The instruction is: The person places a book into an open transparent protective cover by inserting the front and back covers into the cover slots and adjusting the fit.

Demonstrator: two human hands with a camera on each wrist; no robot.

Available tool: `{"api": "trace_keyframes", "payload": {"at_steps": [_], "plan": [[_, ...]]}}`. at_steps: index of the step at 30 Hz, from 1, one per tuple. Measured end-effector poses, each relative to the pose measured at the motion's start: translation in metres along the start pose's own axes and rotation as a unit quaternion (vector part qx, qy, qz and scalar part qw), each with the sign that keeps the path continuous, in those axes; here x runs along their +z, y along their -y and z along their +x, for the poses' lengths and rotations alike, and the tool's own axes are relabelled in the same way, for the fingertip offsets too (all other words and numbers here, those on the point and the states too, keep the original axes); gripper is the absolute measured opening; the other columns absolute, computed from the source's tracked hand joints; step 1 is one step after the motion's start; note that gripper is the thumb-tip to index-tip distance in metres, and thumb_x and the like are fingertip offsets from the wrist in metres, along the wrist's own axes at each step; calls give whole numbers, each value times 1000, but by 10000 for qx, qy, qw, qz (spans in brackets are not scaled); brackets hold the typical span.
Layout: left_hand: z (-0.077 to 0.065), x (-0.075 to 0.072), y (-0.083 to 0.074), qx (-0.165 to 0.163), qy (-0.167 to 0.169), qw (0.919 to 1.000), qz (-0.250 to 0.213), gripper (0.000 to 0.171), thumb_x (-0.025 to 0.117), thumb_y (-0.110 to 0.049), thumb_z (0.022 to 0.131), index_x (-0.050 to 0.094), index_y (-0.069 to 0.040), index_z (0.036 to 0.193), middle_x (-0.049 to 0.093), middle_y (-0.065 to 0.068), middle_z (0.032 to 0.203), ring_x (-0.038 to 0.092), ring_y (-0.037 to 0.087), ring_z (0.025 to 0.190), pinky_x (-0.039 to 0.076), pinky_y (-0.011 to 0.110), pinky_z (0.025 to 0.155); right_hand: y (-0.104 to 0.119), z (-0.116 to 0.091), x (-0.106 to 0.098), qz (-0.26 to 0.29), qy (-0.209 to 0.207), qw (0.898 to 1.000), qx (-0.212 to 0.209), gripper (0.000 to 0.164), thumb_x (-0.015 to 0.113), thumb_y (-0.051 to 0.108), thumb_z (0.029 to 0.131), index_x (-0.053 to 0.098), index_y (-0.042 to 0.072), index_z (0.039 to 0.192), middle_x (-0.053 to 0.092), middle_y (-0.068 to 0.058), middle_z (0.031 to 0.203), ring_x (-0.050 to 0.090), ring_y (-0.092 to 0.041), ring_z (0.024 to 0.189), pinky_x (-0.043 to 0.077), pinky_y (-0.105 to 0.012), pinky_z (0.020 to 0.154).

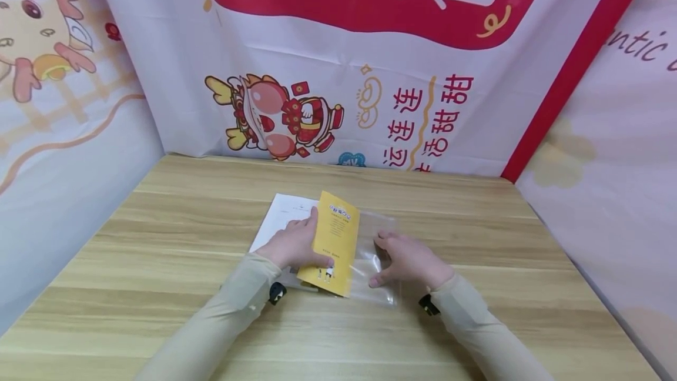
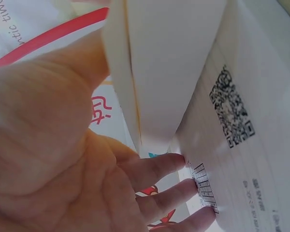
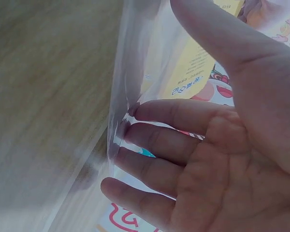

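My left hand (image 1: 296,246) holds a yellow booklet (image 1: 338,234) that stands tilted up from the table. In the head view the thumb lies on its yellow face. In the left wrist view the other fingertips touch a white printed sheet (image 2: 232,111) with a QR code, beside the booklet's pale pages (image 2: 174,63). A clear plastic sleeve (image 1: 378,293) lies under and to the right of the booklet. My right hand (image 1: 407,257) rests on this sleeve with thumb and fingers spread apart; in the right wrist view its fingertips touch the film (image 3: 130,67). Whether the booklet is inside the sleeve, I cannot tell.
The wood-grain table (image 1: 158,287) runs back to a printed cloth (image 1: 317,46) hanging behind it. More printed cloth hangs at the left and right sides. A dark wrist device (image 1: 277,293) sits by the left cuff, another device (image 1: 429,304) by the right.
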State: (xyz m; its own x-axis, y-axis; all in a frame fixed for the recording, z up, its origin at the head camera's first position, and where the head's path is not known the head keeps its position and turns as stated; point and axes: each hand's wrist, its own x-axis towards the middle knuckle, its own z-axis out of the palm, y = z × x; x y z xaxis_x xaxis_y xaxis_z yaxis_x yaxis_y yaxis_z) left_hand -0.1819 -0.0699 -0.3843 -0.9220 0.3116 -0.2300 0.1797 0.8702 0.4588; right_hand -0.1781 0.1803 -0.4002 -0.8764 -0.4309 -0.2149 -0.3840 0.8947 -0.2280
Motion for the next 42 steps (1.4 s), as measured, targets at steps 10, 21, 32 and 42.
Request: {"api": "trace_keyframes", "payload": {"at_steps": [10,21,32,42], "plan": [[0,4,-2,111,-87,9995,-270,120,79,-50,69,6,-2,152,50,6,127,38,32,123,33,51,97,1,1,0,37,20,10000,-11,106,77,61,60,42,4,142,33,-13,149,31,-31,135,26,-44,107],[0,12,-8,199,-407,9988,-194,120,81,-50,65,13,-1,151,38,11,145,37,36,122,30,51,100,-1,0,0,71,-55,9999,-59,105,78,61,60,44,2,140,33,-13,148,31,-30,135,27,-43,107],[5,-10,3,209,341,9780,-2047,33,54,-37,96,65,-8,108,66,0,80,65,17,70,52,29,64,1,0,-1,67,-11,10000,-51,105,78,60,61,42,4,142,31,-13,150,30,-31,136,26,-43,107],[10,-18,21,-274,931,9520,-2902,30,59,-33,94,70,-5,99,69,7,89,68,22,76,54,33,65,1,0,-1,61,22,10000,-5,104,78,60,61,43,5,142,31,-12,150,30,-30,136,27,-43,107]]}}
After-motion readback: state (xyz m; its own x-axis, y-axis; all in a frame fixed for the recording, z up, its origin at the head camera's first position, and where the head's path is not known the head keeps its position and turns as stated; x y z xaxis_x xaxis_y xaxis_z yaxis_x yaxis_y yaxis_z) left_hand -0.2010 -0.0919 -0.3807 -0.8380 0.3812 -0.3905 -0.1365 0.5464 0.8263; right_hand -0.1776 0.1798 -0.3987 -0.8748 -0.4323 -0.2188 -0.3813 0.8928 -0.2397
